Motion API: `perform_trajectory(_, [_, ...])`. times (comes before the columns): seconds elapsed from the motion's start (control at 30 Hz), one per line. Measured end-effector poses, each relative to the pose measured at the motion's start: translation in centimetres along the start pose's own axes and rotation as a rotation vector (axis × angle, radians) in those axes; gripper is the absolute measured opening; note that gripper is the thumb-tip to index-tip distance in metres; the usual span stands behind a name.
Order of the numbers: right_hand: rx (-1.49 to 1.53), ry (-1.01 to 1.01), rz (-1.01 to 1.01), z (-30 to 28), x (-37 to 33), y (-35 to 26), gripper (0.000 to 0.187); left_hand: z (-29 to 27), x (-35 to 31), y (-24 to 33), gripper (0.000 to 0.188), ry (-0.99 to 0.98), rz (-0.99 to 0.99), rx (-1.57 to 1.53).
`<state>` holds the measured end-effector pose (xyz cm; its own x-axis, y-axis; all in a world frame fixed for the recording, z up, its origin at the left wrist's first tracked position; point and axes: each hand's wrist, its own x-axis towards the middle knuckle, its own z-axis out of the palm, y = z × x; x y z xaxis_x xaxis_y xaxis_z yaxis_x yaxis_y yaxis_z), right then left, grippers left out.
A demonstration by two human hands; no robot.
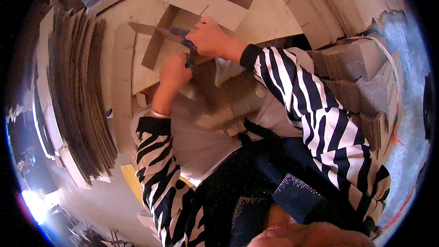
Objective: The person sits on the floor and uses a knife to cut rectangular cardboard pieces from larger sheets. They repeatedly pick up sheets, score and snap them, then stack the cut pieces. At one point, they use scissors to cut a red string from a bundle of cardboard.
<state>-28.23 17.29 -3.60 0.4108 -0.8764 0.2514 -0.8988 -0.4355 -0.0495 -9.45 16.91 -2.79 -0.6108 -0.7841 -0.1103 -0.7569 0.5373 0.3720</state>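
Note:
Slotted cardboard strips stand crossed as a cardboard divider [157, 36] on the pale work surface, just beyond my hands. My right hand [210, 37] is closed at the divider's near right end, and dark blue coverings show on its fingertips. Lower and to the left, my left hand [174, 72] has its fingers curled, with a dark patch at the thumb. What lies inside the left fingers is hidden. Another crossed cardboard piece [201, 1] rests farther away.
A tall row of cardboard sheets [75, 91] stands at the left. More stacked cardboard [345, 61] is on the right, beside blue plastic sheeting [404, 59] and a hanging cable [393, 64]. My lap is below the hands. Long strips [315, 7] lie at the far right.

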Motion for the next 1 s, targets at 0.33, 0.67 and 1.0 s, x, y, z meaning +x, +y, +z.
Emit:
perform_trajectory(0.33, [0.115, 0.014, 0.699, -3.6, -1.1, 7.9, 0.039, -4.4, 5.0, -0.4, 0.038, 0.689, -0.067, 0.220])
perform_trajectory(0.67, [0.275, 0.199, 0.468, -6.3, -0.6, 8.9, 0.035, -3.9, 8.0, -3.7, 0.032, 0.138, -0.474, 0.113])
perform_trajectory(1.0, [0.096, 0.027, 0.421, -5.0, -3.2, 8.9, 0.039, -3.2, 8.3, -4.3, 0.029, 0.093, -0.387, 0.124])
